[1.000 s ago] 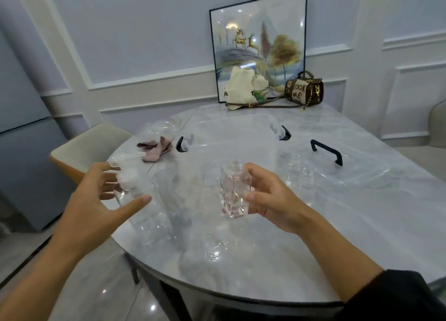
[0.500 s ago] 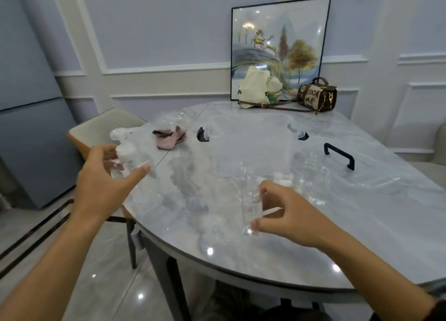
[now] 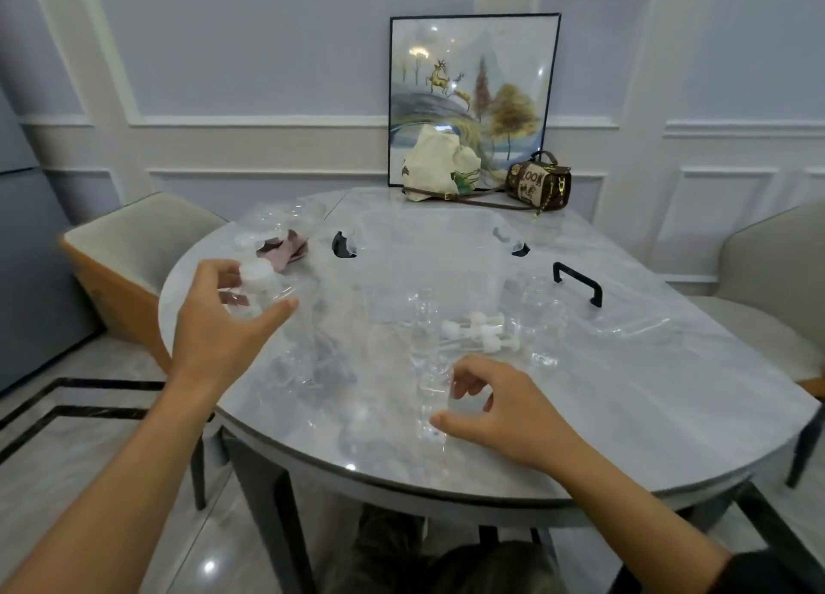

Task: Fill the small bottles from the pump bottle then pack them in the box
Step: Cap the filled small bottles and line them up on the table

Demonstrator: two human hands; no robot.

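The right hand (image 3: 504,408) curls loosely around a small clear bottle (image 3: 431,403) standing near the front edge of the marble bench (image 3: 625,415), thumb and fingers close to its sides but seemingly not pressed tight, so this grip looks narrow rather than firm. The left hand (image 3: 223,321) has its grip closed around the pump bottle (image 3: 256,287) at the bench's left rim, white pump head (image 3: 255,274) on top. Both bottles stand upright, long axis vertical, mouths up; which way the pump spout faces is too blurred to tell. The risk I would judge from here is that everything is clear and glossy, so edges are hard to read: a brushing finger could tip the small bottle, and it stands close enough to the edge to roll off. The pump bottle overhangs the left rim and could slip to the floor. The clear box (image 3: 431,265) waits behind, with loose white pump tops (image 3: 480,332) and more small bottles (image 3: 542,321) beside it.
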